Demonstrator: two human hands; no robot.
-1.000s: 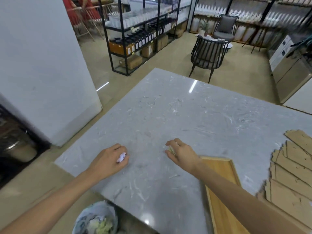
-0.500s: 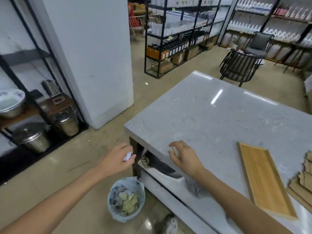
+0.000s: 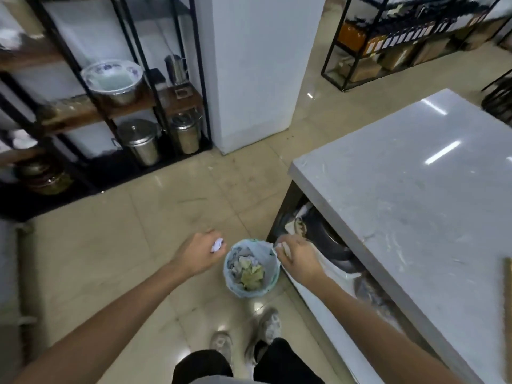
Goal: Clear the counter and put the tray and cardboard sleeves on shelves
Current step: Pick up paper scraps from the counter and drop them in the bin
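Note:
My left hand [image 3: 198, 257] is closed around a crumpled white paper scrap [image 3: 217, 244], just left of a small bin [image 3: 273, 278] lined with a pale blue bag and holding waste. My right hand [image 3: 300, 257] is closed on a small pale scrap [image 3: 285, 247] at the bin's right rim. The grey marble counter [image 3: 415, 195] lies to the right. Only a sliver of the wooden tray [image 3: 507, 300] shows at the right edge. The cardboard sleeves are out of view.
A black metal shelf rack [image 3: 155, 87] at upper left holds an enamel basin [image 3: 112, 79] and steel pots [image 3: 141, 141]. A white pillar [image 3: 255, 70] stands behind. Another rack with boxes [image 3: 388, 48] is at the back right. My feet [image 3: 249, 339] stand on tiled floor.
I have turned left and looked down, away from the counter. Both hands, still closed on their scraps, moved off the countertop to either side of the floor bin.

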